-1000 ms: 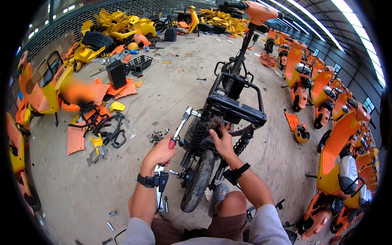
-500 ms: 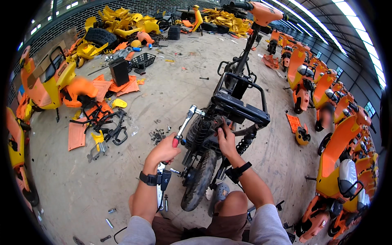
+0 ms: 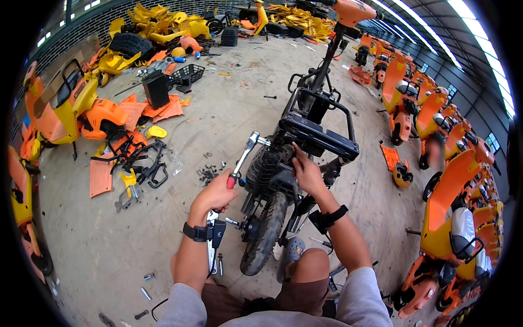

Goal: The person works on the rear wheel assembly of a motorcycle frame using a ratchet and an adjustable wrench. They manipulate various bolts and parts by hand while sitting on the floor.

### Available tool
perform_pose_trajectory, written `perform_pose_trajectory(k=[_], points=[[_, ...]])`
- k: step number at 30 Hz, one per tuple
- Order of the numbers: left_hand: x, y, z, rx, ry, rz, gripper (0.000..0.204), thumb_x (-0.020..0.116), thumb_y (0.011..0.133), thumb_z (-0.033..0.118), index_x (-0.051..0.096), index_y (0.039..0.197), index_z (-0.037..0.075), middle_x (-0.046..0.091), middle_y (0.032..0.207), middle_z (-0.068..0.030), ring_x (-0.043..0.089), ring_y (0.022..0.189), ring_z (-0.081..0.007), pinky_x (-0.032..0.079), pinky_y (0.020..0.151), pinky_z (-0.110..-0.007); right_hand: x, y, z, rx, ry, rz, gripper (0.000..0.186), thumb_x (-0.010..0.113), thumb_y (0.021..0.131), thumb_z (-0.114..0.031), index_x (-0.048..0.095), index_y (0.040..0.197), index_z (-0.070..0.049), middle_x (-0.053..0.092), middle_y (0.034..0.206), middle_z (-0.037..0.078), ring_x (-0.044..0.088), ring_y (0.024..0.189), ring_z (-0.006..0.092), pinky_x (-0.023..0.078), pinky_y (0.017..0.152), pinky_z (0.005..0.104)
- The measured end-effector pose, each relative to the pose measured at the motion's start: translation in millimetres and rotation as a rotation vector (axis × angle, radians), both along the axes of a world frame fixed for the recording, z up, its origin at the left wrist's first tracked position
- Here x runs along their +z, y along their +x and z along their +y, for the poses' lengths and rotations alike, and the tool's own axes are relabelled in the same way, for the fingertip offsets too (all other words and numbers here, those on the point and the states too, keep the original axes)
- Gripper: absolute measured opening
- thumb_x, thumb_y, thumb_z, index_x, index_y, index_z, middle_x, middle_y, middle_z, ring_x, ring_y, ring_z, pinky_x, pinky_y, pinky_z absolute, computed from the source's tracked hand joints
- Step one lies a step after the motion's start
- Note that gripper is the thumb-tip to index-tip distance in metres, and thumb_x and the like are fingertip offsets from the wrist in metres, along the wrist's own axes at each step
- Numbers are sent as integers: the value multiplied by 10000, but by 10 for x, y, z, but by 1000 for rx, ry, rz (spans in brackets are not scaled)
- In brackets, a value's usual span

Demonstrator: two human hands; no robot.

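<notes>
A stripped black scooter frame (image 3: 321, 133) stands in front of me with its rear wheel (image 3: 264, 234) toward my knees. My left hand (image 3: 217, 193) grips the red-handled end of a silver ratchet wrench (image 3: 243, 155), whose head sits at the frame's left side near the coil spring (image 3: 265, 166). My right hand (image 3: 306, 171) rests on the frame just below the black rear rack, fingers curled against the metal. A dark band is on each wrist.
Orange and yellow body panels (image 3: 117, 117), a black box (image 3: 157, 89) and a wire basket (image 3: 188, 72) lie left. Loose bolts (image 3: 208, 174) are scattered on the concrete. A row of orange scooters (image 3: 444, 180) lines the right side. Parts are piled at the back (image 3: 158, 24).
My view has drawn closer to the scooter frame. The left hand has raised the ratchet toward the frame's left side, and the right hand has moved up under the rear rack.
</notes>
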State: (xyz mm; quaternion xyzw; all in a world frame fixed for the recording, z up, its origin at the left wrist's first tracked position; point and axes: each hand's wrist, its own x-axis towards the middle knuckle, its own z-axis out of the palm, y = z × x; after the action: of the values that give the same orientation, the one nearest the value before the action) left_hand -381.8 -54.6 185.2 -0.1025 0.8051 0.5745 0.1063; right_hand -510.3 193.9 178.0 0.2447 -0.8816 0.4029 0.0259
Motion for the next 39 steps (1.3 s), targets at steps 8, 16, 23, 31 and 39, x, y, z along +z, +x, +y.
perform_pose_trajectory(k=[8,16,23,31,39], points=[[34,-8,33,-20,-3,-12,618,525,779,-6,324,1363,-22,492,675,-77,515,439,-177,414,381,-331,-168,-174,85,13,34,172,495,550,915,-211,455,1382,-79,609,1151,249,558,1130,385,399,982,392],[-11,-15,4,-21,-11,-6,514,527,777,5,378,1267,-27,483,650,-68,513,432,-176,411,378,-327,-75,-185,89,34,103,184,488,539,932,-221,439,1396,-109,634,945,250,627,829,354,473,769,365],[-61,-44,9,-28,-17,9,490,530,782,3,387,1249,-27,481,658,-67,515,434,-174,413,378,-327,-173,-207,89,-22,66,257,447,533,935,-255,485,1364,-138,649,995,235,637,886,373,486,782,368],[-45,-8,18,18,18,29,297,542,759,16,446,1039,-3,466,616,-50,498,415,-159,397,358,-311,-15,-114,4,-64,-4,55,368,584,901,-226,590,1234,-71,646,1040,234,594,1009,420,466,868,432],[-29,-28,62,32,-22,14,344,512,759,8,429,1092,-15,454,603,-46,486,405,-161,386,349,-315,232,-255,71,-39,-73,-624,440,536,952,-389,557,1281,-98,551,741,39,459,555,137,402,496,295]])
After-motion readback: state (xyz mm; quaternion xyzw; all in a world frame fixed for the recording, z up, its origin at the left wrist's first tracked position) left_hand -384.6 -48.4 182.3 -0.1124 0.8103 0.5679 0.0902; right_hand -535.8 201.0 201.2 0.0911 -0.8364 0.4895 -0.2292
